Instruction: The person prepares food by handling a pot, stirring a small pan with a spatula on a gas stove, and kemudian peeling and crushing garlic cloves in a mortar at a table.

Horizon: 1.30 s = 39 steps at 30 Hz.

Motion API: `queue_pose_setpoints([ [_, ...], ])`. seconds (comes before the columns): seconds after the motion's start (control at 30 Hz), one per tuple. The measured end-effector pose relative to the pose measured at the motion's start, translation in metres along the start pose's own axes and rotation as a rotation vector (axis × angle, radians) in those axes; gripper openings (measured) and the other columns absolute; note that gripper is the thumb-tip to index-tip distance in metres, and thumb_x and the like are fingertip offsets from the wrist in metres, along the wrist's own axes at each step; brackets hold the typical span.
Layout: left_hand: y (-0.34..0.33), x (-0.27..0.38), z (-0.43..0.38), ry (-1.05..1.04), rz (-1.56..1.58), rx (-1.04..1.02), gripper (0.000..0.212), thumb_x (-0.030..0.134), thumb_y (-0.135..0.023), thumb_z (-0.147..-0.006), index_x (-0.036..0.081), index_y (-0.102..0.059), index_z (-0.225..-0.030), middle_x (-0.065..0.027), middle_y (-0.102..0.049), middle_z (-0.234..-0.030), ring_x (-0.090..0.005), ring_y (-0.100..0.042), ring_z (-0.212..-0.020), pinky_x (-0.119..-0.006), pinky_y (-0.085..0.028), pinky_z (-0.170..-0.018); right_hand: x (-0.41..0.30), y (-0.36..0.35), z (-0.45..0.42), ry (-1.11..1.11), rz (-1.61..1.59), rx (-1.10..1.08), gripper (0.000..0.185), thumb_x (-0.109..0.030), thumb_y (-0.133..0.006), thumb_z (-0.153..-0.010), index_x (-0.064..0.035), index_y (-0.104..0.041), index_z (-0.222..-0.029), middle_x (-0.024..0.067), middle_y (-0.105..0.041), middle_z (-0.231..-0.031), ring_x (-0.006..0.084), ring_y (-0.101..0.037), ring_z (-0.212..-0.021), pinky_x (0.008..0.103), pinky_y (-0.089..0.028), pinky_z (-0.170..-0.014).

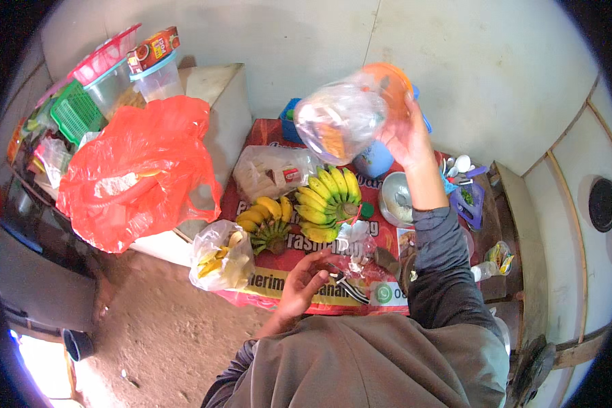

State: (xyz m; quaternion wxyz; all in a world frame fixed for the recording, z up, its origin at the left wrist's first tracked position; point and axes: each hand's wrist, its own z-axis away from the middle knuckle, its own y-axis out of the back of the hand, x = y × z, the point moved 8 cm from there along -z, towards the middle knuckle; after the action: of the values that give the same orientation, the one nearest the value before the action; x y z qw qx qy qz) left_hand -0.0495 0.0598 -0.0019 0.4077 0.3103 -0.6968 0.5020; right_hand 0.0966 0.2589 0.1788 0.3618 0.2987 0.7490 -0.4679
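Note:
My right hand [405, 133] is raised over the back of the table and grips an orange plastic container [390, 89]. Against it is a clear plastic bag [341, 115] with something orange-brown inside; whether the fingers hold the bag too is hard to tell. Low at the table's front, my left hand [306, 285] has its fingers apart and holds nothing. Just beyond it lie crumpled clear plastic [358, 252] and a black-and-white striped item [354, 291]. Green-yellow bananas [331, 204] and a smaller yellow bunch [268, 219] rest on the red printed banner [306, 262].
On the left, a large red plastic bag [143, 178] stands before a green basket [77, 112] and lidded tubs. A white bag with bananas [222, 257] sits at the table's left corner. Toward the right are a metal pot [395, 199], spoons [461, 164] and a purple tray [466, 206].

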Motion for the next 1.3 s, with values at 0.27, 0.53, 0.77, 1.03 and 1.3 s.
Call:
queue_pose_setpoints([
  [0.27,0.004,0.008,0.003,0.047,0.051,-0.007,0.039,0.007,-0.047,-0.087,0.001,-0.036,-0.124,-0.0110,-0.050,-0.116,-0.0164,-0.050,-0.099,-0.029,-0.040,-0.083,0.039,0.027,-0.002,-0.040,-0.170,0.030,0.061,-0.052,-0.047,-0.080,-0.0128,-0.037,-0.126,0.0102,-0.044,-0.125,0.0269,-0.043,-0.113,0.0462,-0.038,-0.090],
  [0.53,0.017,0.010,0.000,0.024,0.051,0.019,0.040,0.007,-0.048,-0.086,0.002,-0.036,-0.125,-0.0104,-0.051,-0.114,-0.0160,-0.050,-0.098,-0.029,-0.040,-0.084,0.048,0.025,-0.007,0.005,-0.221,-0.012,0.059,-0.050,-0.049,-0.080,-0.0130,-0.039,-0.125,0.0097,-0.044,-0.126,0.0271,-0.042,-0.115,0.0475,-0.036,-0.092],
  [0.77,0.023,0.010,-0.003,0.002,0.058,0.013,0.041,0.008,-0.049,-0.086,0.002,-0.036,-0.124,-0.0102,-0.050,-0.115,-0.0152,-0.051,-0.097,-0.028,-0.040,-0.083,0.054,0.028,-0.010,0.047,-0.229,0.048,0.061,-0.050,-0.051,-0.078,-0.0129,-0.040,-0.124,0.0087,-0.046,-0.124,0.0263,-0.043,-0.114,0.0447,-0.036,-0.093],
  [1.03,0.028,0.014,-0.007,-0.003,0.065,0.021,0.040,0.008,-0.048,-0.086,0.001,-0.037,-0.123,-0.0116,-0.050,-0.115,-0.0172,-0.051,-0.098,-0.030,-0.040,-0.085,0.054,0.029,-0.011,0.059,-0.070,-0.111,0.063,-0.037,-0.062,-0.073,-0.0116,-0.037,-0.125,0.0091,-0.046,-0.121,0.0279,-0.045,-0.111,0.0476,-0.041,-0.087],
  [1.3,0.042,0.007,-0.010,0.001,0.052,0.055,0.039,0.006,-0.048,-0.086,0.001,-0.038,-0.123,-0.0119,-0.050,-0.115,-0.0179,-0.050,-0.099,-0.031,-0.039,-0.087,0.035,-0.003,-0.012,0.209,0.322,-0.183,0.081,-0.016,-0.073,-0.060,-0.0066,-0.031,-0.128,0.0082,-0.038,-0.125,0.0218,-0.038,-0.117,0.0381,-0.036,-0.095],
])
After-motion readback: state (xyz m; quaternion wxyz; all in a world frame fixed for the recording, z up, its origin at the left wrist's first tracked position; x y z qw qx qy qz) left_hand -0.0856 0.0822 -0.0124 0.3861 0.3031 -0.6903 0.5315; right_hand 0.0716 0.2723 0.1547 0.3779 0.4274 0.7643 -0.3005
